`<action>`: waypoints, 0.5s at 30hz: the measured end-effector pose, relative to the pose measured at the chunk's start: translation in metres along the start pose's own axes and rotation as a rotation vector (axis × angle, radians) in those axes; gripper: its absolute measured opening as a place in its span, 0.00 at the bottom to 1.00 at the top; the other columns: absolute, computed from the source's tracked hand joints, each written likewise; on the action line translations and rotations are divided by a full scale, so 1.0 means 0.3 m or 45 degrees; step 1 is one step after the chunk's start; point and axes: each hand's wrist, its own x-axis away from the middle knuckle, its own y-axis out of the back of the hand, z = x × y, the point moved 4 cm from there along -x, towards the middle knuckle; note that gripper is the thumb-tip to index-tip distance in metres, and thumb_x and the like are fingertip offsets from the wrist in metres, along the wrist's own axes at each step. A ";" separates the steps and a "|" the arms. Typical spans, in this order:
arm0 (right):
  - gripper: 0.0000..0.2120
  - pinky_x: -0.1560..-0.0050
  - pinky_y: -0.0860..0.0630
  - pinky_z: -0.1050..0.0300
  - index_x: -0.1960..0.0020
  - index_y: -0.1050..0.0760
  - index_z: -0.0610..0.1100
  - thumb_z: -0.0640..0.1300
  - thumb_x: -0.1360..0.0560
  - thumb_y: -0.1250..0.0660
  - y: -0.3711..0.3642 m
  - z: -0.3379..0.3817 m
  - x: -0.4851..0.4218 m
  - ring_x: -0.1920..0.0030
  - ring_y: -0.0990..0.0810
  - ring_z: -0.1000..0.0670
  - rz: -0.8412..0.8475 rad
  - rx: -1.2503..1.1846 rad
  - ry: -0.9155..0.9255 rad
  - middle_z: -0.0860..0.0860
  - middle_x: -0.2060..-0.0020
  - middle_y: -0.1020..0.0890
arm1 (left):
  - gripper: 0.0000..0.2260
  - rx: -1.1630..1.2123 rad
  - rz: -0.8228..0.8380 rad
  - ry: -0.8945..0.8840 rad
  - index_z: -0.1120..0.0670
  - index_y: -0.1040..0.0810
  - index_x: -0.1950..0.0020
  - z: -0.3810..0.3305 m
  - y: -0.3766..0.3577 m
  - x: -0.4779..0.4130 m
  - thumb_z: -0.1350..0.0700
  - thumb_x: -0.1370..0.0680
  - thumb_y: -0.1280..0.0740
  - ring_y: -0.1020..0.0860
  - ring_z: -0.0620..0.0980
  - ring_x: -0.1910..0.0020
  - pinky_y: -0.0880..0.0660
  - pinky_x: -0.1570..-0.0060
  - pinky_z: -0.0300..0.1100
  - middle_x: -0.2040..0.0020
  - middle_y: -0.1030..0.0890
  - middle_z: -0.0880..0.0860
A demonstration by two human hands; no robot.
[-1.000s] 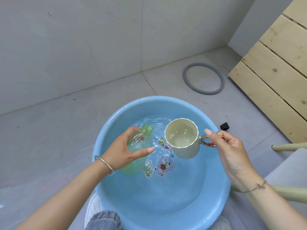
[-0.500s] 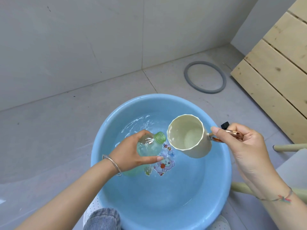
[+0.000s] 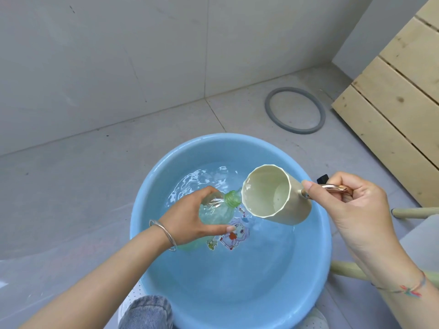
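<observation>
My left grip [image 3: 190, 219] wraps the clear, greenish bottle [image 3: 215, 211], held tilted. My right grip [image 3: 354, 207] pinches the cream faceted mug's [image 3: 275, 195] copper handle; the mug's rim is just beside the bottle's neck, over the middle of the basin [image 3: 228, 140].

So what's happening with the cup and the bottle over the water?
A person is working over a blue basin of water. The left hand grips a clear green bottle, slanted, neck up. The right hand holds a cream mug by its handle, tipped so its rim is right at the bottle's neck. It looks like filling the bottle.
</observation>
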 end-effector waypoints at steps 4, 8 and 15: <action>0.22 0.71 0.43 0.60 0.71 0.37 0.36 0.40 0.33 0.24 0.003 0.010 -0.001 0.70 0.40 0.50 -0.034 0.046 0.003 0.50 0.75 0.38 | 0.27 0.008 -0.002 0.013 0.40 0.29 0.46 0.007 -0.001 -0.001 0.32 0.39 0.26 0.25 0.34 0.47 0.29 0.44 0.35 0.50 0.22 0.36; 0.21 0.72 0.44 0.62 0.71 0.36 0.37 0.40 0.33 0.25 0.002 0.021 -0.005 0.73 0.41 0.54 -0.040 0.084 0.022 0.55 0.78 0.39 | 0.26 -0.006 0.006 0.021 0.41 0.29 0.45 0.010 -0.001 -0.003 0.35 0.37 0.25 0.24 0.36 0.47 0.28 0.44 0.36 0.49 0.22 0.37; 0.22 0.73 0.44 0.64 0.73 0.37 0.41 0.40 0.32 0.25 0.007 0.033 -0.012 0.74 0.41 0.55 -0.035 0.111 0.068 0.56 0.79 0.39 | 0.26 -0.021 0.012 0.018 0.40 0.30 0.45 0.004 -0.006 -0.005 0.34 0.37 0.25 0.24 0.38 0.48 0.28 0.44 0.38 0.49 0.22 0.38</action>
